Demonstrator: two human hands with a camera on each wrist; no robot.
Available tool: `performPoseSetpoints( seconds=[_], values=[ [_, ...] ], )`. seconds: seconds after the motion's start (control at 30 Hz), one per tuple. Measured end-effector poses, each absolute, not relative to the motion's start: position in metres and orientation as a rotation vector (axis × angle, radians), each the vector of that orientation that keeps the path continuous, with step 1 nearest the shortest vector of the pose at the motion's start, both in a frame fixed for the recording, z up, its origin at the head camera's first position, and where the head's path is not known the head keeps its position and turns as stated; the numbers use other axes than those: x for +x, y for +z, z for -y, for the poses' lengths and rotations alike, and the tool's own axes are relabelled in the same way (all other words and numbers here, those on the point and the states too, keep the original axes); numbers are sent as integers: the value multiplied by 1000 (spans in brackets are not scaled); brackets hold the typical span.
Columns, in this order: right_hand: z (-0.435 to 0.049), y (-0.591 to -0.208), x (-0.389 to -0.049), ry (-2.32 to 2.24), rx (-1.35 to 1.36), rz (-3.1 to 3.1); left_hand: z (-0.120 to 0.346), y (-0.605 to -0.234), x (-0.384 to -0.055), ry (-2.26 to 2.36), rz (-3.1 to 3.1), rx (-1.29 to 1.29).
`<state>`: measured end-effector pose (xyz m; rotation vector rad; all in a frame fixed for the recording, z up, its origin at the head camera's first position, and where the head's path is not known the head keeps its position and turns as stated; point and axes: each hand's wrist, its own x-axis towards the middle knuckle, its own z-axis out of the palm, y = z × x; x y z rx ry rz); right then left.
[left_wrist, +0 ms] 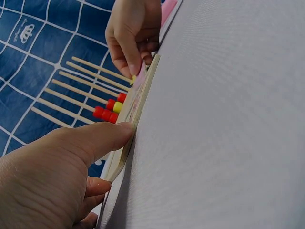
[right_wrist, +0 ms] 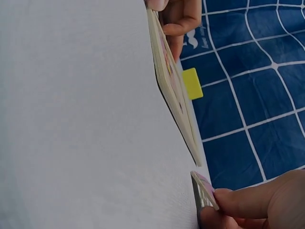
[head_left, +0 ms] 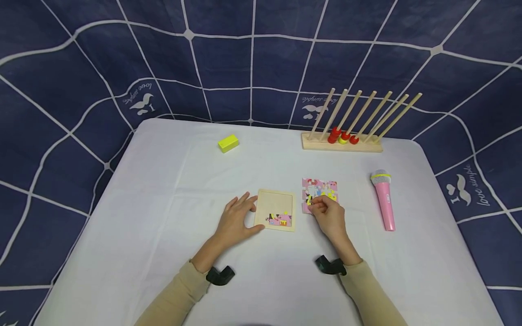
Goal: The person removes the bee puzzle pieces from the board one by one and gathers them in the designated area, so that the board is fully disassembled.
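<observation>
A square wooden puzzle tray [head_left: 276, 195] lies flat on the table, with a few joined pink pieces [head_left: 280, 220] in its lower right corner. My left hand [head_left: 237, 222] holds the tray at its left side, thumb at the near corner and fingers along the edge. To the right of the tray, my right hand [head_left: 329, 217] pinches a puzzle piece [right_wrist: 205, 188] between thumb and fingers. It is tilted up in the right wrist view. Beyond that hand lies a block of pink puzzle pieces [head_left: 320, 186] on the cloth, partly hidden by the fingers.
A pink toy microphone [head_left: 384, 201] lies on the right. At the back right stands a wooden bead rack [head_left: 342, 144] with upright sticks and several red and yellow beads. A yellow block [head_left: 228, 143] sits at the back left. White cloth [head_left: 155, 235] covers the table.
</observation>
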<state>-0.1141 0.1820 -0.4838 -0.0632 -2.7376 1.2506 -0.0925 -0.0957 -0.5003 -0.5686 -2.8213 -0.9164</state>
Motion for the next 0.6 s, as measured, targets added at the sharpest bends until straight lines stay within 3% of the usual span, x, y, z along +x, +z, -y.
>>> performPoseSetpoints(
  seconds=[0.6],
  values=[
    [-179, -486, -116, 1114, -8, 2744, 96, -502, -93, -923, 2824, -563]
  ],
)
